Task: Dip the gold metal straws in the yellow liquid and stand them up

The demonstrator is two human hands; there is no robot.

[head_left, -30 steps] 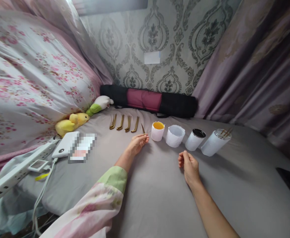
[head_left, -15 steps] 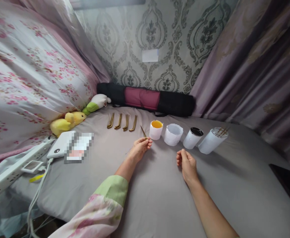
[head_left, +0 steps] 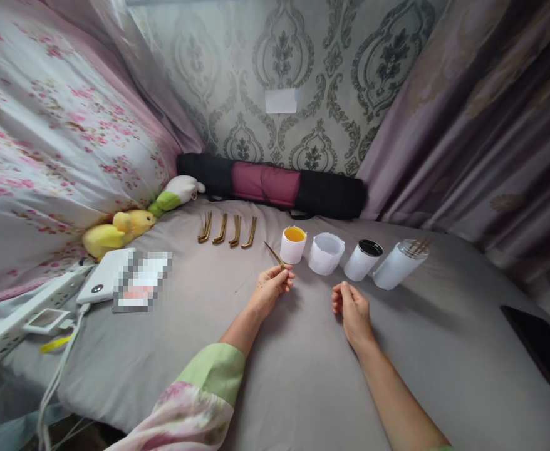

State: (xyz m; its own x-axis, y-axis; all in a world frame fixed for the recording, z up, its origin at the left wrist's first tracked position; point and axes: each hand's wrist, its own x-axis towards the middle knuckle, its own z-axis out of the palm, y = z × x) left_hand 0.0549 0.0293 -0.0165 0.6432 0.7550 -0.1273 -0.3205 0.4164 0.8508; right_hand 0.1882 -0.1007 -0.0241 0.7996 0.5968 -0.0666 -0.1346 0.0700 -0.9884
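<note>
Head view shows the left hand pinching a thin brass-coloured rod just beside the yellow-lined cup, toward the grey sheet's far edge, where bent rods lie. Near the dark-mouthed can, the right hand is loosely curled; I cannot tell whether it grips anything.

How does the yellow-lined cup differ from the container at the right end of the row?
The yellow-lined cup looks shorter; the container looks taller. The cup's inside is yellow, while the container's rim looks clear. Thin sticks poke out of the container; none show above the cup. Both have white outsides.
</note>
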